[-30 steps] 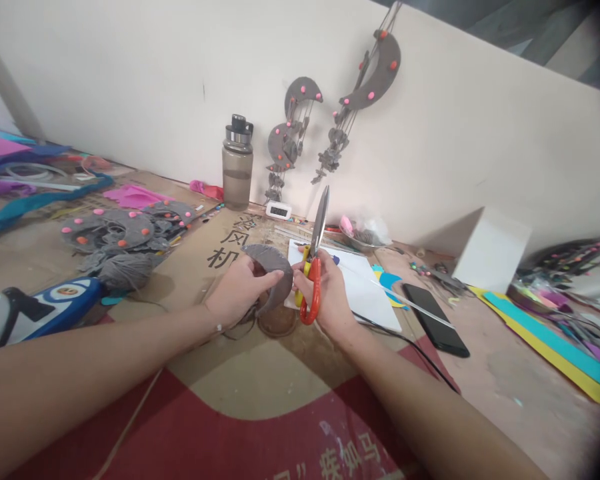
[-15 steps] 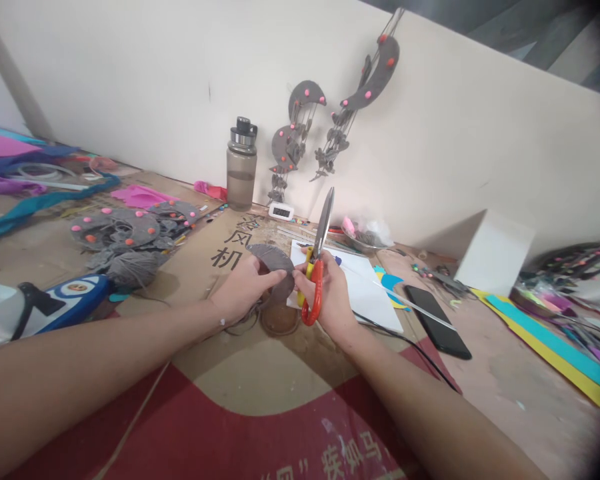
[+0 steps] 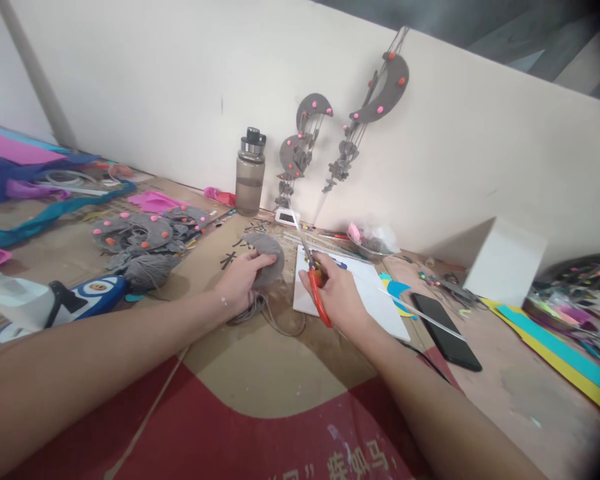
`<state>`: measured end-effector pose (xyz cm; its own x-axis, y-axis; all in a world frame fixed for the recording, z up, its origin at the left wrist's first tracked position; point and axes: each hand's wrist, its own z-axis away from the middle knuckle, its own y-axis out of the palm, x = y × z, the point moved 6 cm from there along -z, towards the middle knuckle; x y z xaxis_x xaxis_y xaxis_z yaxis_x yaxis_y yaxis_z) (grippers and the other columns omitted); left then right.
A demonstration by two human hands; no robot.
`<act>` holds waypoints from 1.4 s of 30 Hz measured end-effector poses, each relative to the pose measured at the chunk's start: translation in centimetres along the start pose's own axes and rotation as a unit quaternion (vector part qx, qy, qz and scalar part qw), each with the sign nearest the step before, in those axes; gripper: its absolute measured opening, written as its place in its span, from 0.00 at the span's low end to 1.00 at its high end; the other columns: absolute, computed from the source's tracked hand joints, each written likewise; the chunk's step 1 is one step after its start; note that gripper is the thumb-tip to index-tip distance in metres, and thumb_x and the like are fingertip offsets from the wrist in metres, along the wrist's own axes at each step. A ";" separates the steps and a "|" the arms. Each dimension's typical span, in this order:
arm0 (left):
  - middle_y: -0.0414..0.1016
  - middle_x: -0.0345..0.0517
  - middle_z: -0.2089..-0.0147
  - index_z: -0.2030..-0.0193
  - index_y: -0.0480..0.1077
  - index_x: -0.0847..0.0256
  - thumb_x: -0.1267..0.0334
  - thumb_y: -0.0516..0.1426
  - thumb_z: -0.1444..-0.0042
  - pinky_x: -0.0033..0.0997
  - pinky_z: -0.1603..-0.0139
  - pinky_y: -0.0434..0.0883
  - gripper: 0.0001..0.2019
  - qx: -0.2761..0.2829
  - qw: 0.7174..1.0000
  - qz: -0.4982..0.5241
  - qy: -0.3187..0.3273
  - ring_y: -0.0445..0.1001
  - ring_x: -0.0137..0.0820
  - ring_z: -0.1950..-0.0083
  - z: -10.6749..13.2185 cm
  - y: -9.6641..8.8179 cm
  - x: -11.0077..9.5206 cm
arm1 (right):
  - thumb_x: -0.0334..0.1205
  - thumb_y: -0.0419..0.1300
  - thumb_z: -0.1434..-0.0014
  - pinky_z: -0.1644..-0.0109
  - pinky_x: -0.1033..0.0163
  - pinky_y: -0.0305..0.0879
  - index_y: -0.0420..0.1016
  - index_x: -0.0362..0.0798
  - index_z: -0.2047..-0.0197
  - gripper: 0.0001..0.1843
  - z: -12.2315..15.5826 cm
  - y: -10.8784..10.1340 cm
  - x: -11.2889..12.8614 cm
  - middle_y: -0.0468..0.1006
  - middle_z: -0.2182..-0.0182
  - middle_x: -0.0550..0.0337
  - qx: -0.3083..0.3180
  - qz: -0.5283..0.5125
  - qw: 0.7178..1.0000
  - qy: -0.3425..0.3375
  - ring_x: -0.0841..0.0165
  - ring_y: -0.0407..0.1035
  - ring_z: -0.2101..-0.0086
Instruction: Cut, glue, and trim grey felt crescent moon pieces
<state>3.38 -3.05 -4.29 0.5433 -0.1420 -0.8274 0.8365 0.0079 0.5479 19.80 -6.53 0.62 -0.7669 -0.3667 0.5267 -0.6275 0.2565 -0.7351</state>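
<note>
My left hand (image 3: 241,279) pinches a grey felt crescent (image 3: 270,263) between thumb and fingers, over the cardboard. Grey cord (image 3: 253,308) hangs in loops beneath that hand. To its right, my right hand (image 3: 334,288) is closed round the scissors (image 3: 316,283), whose red and yellow handles show at the fingers. Their metal blades point up and away, toward the wall, and look closed. The scissors and the felt are apart. Under my right hand lies a white sheet (image 3: 305,293).
A water bottle (image 3: 250,180) and a small white clock (image 3: 287,216) stand by the wall. Decorated grey crescents (image 3: 387,87) hang there. Left are a yarn ball (image 3: 147,272) and a blue-and-white tool (image 3: 95,293); right, a black phone (image 3: 445,333).
My hands have moved apart: the felt crescent went slightly left with my left hand, the scissors right with my right hand. The blades tilted to the left. The camera view shifted a little.
</note>
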 end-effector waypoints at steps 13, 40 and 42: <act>0.76 0.40 0.75 0.72 0.71 0.65 0.73 0.63 0.59 0.21 0.75 0.67 0.06 -0.094 0.990 0.060 0.083 0.71 0.24 0.76 -1.5 -2.4 -1.2 | 0.37 0.53 0.39 0.59 0.62 0.60 0.68 0.52 0.42 0.21 0.1 0.6 -0.3 0.78 0.59 0.54 0.062 0.356 0.929 -0.085 0.61 0.70 0.57; 0.77 0.42 0.74 0.74 0.73 0.65 0.73 0.63 0.61 0.22 0.71 0.70 0.05 -0.102 0.991 0.052 0.071 0.73 0.26 0.74 -1.9 -2.6 -0.8 | 0.30 0.52 0.41 0.57 0.61 0.61 0.64 0.51 0.39 0.26 0.7 1.4 -0.6 0.76 0.58 0.52 0.089 0.409 0.904 -0.088 0.59 0.68 0.55; 0.76 0.41 0.75 0.75 0.72 0.65 0.73 0.63 0.61 0.22 0.72 0.69 0.04 -0.108 0.991 0.050 0.068 0.73 0.25 0.74 -1.8 -2.6 -0.8 | 0.29 0.53 0.43 0.57 0.61 0.61 0.64 0.50 0.39 0.27 0.8 1.4 -0.5 0.76 0.58 0.51 0.096 0.415 0.901 -0.085 0.58 0.68 0.55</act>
<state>0.90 -1.14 -5.32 0.6165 0.0037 -0.7874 0.7661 0.2281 0.6009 19.36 -6.69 -1.01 -0.9191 -0.2564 -0.2991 0.1997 0.3512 -0.9148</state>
